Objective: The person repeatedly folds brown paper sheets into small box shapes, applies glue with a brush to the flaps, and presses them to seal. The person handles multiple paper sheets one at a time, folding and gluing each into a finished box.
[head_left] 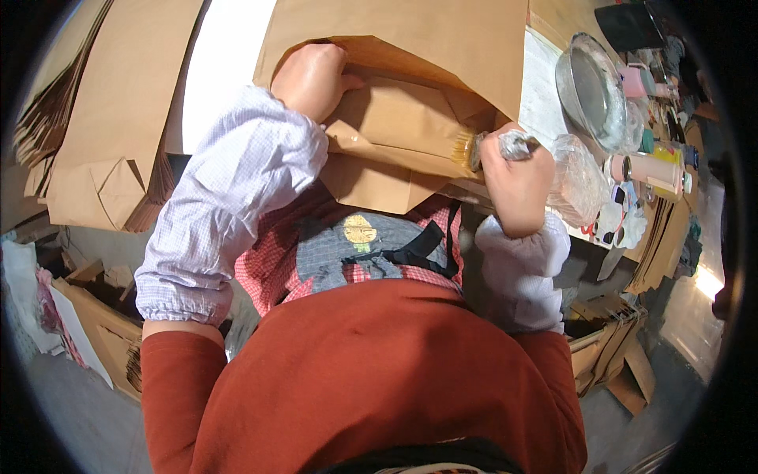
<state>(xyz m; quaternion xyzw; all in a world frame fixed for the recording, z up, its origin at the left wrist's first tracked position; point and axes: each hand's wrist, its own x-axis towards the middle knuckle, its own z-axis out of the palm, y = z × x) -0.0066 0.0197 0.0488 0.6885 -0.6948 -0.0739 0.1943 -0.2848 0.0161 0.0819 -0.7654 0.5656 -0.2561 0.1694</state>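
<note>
A large brown paper bag [410, 31] lies in front of me with its near end folded out into flaps. At the left of that end is my left hand [312, 79], its fingers curled closed at the raised paper edge and partly hidden by it. My right hand [517, 178] is closed around a brush [466, 150] with a silvery wrapped handle. The yellowish bristles touch the right part of the folded flap [403, 158], which is creased and slightly lifted.
Stacked brown paper bags [118, 118] lie at the left. On the right stand a metal basin [588, 87], a clear plastic bag [576, 178], bottles [651, 174] and a pair of scissors [608, 233]. Boxes holding cardboard [103, 324] stand below on both sides.
</note>
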